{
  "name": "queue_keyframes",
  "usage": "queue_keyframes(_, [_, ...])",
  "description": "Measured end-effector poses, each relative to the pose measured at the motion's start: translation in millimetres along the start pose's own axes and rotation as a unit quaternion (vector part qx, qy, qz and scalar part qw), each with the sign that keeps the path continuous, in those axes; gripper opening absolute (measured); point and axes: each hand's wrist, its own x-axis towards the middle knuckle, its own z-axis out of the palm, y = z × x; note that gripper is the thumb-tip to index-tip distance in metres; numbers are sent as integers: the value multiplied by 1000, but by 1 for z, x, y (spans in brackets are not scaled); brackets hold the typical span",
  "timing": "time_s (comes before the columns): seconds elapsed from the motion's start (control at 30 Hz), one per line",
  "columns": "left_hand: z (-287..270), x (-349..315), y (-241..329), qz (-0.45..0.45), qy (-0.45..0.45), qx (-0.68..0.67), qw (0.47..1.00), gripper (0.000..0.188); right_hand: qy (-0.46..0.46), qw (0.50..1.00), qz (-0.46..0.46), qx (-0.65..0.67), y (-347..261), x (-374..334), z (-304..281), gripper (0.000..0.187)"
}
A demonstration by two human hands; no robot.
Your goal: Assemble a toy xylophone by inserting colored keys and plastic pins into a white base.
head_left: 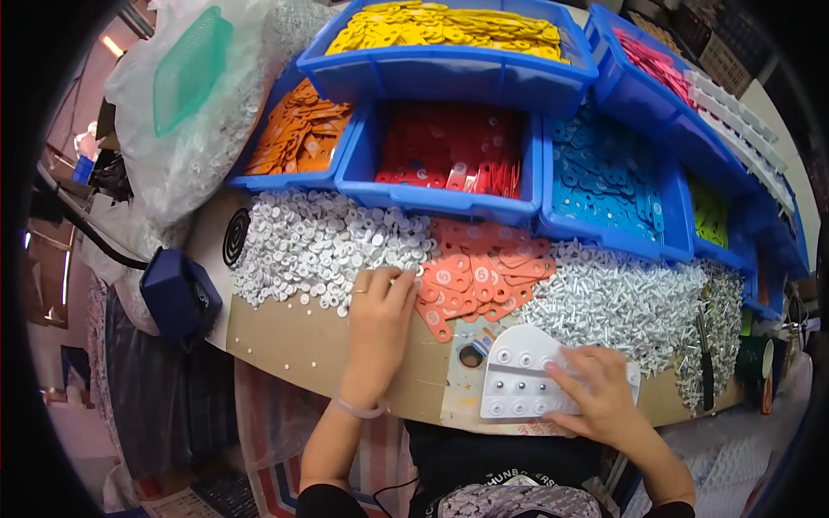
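My left hand [380, 311] reaches to the near edge of a heap of small round white plastic pieces [328, 237]. Its fingers are bent down and close together; whatever lies between the fingertips is hidden. Under my right hand [600, 393] is a white plastic plate [509, 367] with rows of round sockets and a middle row of small metal balls or studs. My thumb lies at the plate's near edge and the fingers reach over its top, covering the right part. Coral-coloured flat tags [479, 276] with round holes lie heaped between the hands, beyond the plate.
Beyond the heaps stand blue bins [440, 203] of yellow, orange, red, blue, green and pink tags. Small white pegs [613, 293] are heaped at right, beside metal bits and a black-handled tool [705, 363]. A dark blue container [177, 298] and plastic bag [194, 164] sit left.
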Motion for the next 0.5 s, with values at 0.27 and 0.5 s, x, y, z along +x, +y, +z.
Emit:
queue_keyframes(0.27, [3, 4, -10, 11, 44, -12, 999, 18, -32, 993, -112, 5, -6, 79, 7, 55])
queue_keyframes(0.5, [-7, -39, 4, -2, 78, -22, 997, 22, 27, 985, -159, 55, -8, 198, 83, 20])
